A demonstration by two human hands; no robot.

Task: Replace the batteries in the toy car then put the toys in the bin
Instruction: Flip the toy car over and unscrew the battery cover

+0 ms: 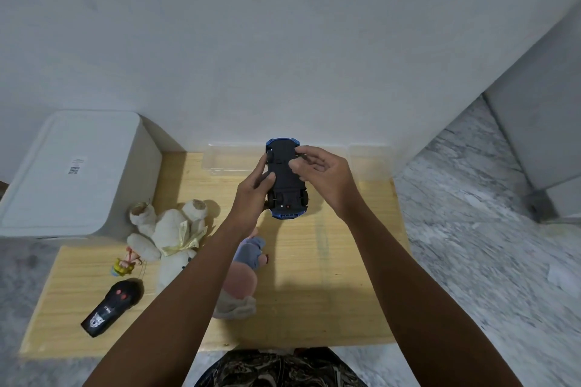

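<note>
We hold the car (287, 177) upside down above the mat (339, 261), its black underside facing us and blue bodywork showing at both ends. Our left hand (254, 188) grips the car's left side, thumb laid on the underside. Our right hand (320, 176) comes in from the car's right, its fingertips (298, 152) curled onto the underside near the far end; whether they pinch a part there we cannot tell.

Beyond the car, a clear tray (226, 160) lies at the mat's far edge against the wall. Left of the car stands the white bin (78, 173), lid on, touching the mat's far left corner. Nearer us and left of the car lie a white plush (169, 229), a small figure (124, 265) and the black remote (111, 308); a pink and grey plush (245, 273) lies under our left forearm. Right of the car the mat is bare up to its right edge, where marbled floor (471, 229) begins.
</note>
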